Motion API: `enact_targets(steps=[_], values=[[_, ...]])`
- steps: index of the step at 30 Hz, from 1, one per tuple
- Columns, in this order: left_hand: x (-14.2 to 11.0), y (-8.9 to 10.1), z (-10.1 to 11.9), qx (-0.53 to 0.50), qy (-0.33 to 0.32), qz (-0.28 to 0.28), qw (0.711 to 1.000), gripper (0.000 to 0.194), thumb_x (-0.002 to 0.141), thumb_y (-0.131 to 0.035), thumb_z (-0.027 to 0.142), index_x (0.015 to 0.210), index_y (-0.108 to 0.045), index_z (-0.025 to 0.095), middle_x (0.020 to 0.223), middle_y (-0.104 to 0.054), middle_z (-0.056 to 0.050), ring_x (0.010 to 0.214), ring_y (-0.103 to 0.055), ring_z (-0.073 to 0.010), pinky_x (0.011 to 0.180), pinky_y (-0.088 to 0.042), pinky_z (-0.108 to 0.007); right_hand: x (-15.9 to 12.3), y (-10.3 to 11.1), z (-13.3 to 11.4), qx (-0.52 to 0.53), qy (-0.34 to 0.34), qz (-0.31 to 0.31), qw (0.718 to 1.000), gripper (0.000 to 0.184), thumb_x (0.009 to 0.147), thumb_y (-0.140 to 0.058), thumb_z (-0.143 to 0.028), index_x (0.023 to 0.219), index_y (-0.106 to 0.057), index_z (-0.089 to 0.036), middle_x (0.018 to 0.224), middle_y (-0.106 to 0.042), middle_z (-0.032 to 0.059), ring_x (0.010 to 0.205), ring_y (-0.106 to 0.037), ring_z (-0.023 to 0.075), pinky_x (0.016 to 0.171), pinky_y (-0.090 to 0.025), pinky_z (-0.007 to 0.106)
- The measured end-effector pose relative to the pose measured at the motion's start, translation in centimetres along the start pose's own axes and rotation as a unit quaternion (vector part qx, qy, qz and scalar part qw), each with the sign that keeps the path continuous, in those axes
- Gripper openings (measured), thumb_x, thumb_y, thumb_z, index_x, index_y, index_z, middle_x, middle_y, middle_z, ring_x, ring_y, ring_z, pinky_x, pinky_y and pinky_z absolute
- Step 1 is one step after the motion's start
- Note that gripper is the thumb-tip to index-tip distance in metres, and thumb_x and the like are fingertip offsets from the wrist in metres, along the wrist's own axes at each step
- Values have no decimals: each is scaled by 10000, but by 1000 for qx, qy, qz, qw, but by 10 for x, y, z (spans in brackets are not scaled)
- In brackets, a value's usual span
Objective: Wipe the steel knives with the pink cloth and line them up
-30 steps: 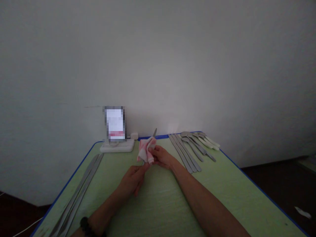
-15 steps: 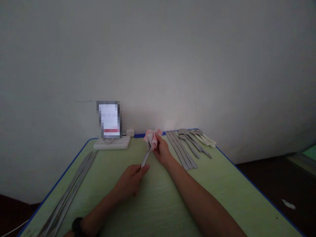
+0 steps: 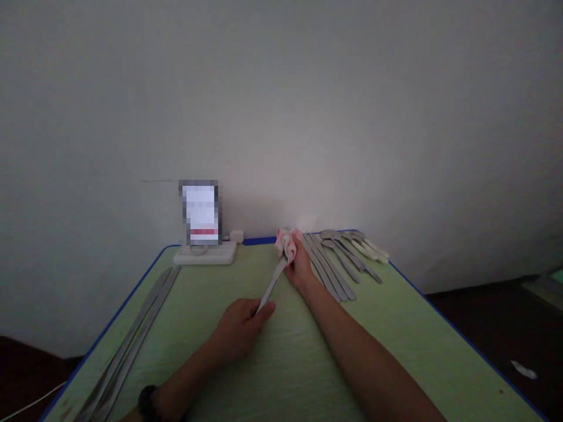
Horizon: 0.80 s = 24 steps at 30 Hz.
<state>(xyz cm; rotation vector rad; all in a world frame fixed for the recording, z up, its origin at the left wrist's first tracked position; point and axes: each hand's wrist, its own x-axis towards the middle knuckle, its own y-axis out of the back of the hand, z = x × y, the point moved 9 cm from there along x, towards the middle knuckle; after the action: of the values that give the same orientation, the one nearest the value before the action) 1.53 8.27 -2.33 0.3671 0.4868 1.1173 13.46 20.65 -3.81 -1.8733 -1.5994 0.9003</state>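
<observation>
My left hand (image 3: 241,328) is closed round one end of a metal table knife (image 3: 271,287), which slants up and away to the right. My right hand (image 3: 299,264) wraps a pink-and-white cloth (image 3: 288,243) around the knife's far part. The cloth hides that end of the knife. Just right of my right hand lie several flat metal knives (image 3: 329,272) side by side, partly covered by the hand. Beyond them are metal spoons (image 3: 338,255) and other cutlery with pale handles (image 3: 372,251).
Two long, flat metal utensils (image 3: 136,334) lie along the left side of the green table (image 3: 281,369). A lit, blurred screen (image 3: 201,214) stands on a white base (image 3: 204,253) near the back edge, beside a small white block (image 3: 236,236). The wall rises right behind the table.
My right hand and the cloth have moved up and right along the knife, away from my left hand. More of the knife shows between the hands, while its far tip is now covered.
</observation>
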Motion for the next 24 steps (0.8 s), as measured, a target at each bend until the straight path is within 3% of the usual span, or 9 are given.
enact_targets(steps=[4,7,11,15,19,24], values=[[-1,-2,-9,-102,41,-9,994,479,747,-372,639,533,-381,210,362,-307,92,301,-330,-86,352,-255,-206,-4,-7,8,-53,-42,-41,997,195,750,-579,-353,690,-569,-168,536,-574,-34,452,-494,82,417,-367,191],[1,4,-13,-128,42,24,991,490,741,-376,647,516,-376,212,309,-312,95,274,-316,-81,355,-248,-203,-17,-20,19,-154,-82,-123,977,292,700,-635,-417,607,-519,-165,434,-474,-65,357,-364,58,348,-234,187],[3,8,-12,-88,36,52,994,474,768,-351,628,538,-378,214,325,-349,86,296,-371,-97,394,-287,-210,-29,-30,27,-236,-97,-178,950,341,649,-676,-451,583,-515,-157,438,-474,-65,385,-376,61,396,-288,198],[1,3,-5,31,24,48,998,456,824,-287,567,547,-370,214,411,-381,58,374,-432,-122,448,-301,-230,-22,-24,19,-201,-61,-129,969,311,638,-685,-431,603,-551,-152,461,-491,-57,413,-392,67,418,-300,206],[-2,-2,10,210,-23,63,976,431,860,-247,460,546,-393,204,516,-473,-6,512,-477,-157,545,-288,-266,-9,-9,6,-114,1,-56,992,317,634,-689,-447,623,-568,-154,537,-552,-30,489,-463,85,482,-357,217],[-3,-6,12,250,-30,48,967,432,866,-223,454,564,-402,204,550,-501,-25,540,-476,-165,567,-274,-273,-1,4,0,-81,25,-6,996,328,659,-664,-491,654,-554,-183,570,-571,-24,547,-512,110,535,-402,233]])
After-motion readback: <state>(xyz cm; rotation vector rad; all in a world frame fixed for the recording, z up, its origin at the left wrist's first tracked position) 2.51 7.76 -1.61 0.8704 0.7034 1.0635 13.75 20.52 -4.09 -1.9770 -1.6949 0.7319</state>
